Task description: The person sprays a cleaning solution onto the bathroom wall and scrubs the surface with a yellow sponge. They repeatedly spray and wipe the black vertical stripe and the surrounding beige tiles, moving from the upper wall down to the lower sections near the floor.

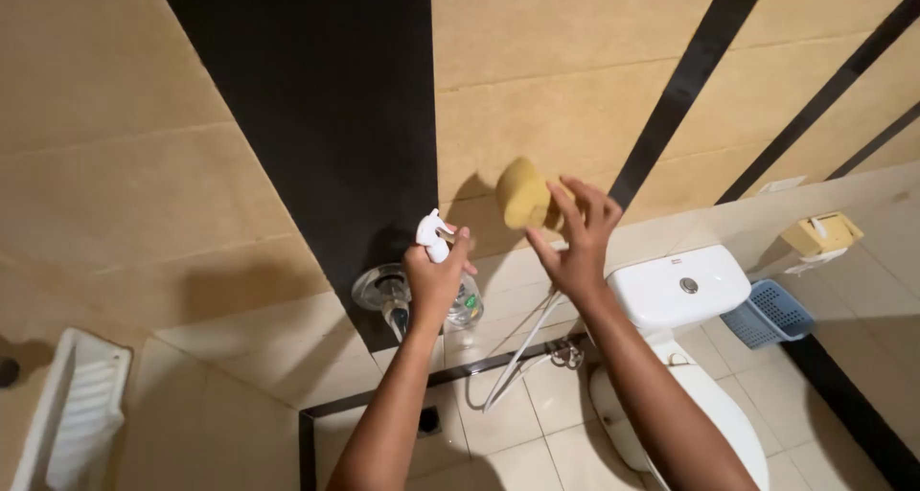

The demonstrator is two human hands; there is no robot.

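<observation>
- Left hand [436,278] is clamped on a clear spray bottle [450,280].
- Right hand [575,237] is closed on a yellow sponge [523,194], pressed against the tiled wall [575,89] above the toilet cistern [676,285]; wiping is judged under way.

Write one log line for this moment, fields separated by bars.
left hand: grips white-nozzle clear spray bottle | right hand: presses yellow foam sponge on beige tiled wall

Near the frame's centre, your right hand [575,237] presses a yellow foam sponge [524,193] against the beige tiled wall [537,79]. Just left, your left hand [436,275] grips a clear plastic spray bottle with a white trigger [433,234]. A white ceramic toilet [682,285] sits at lower right.
</observation>
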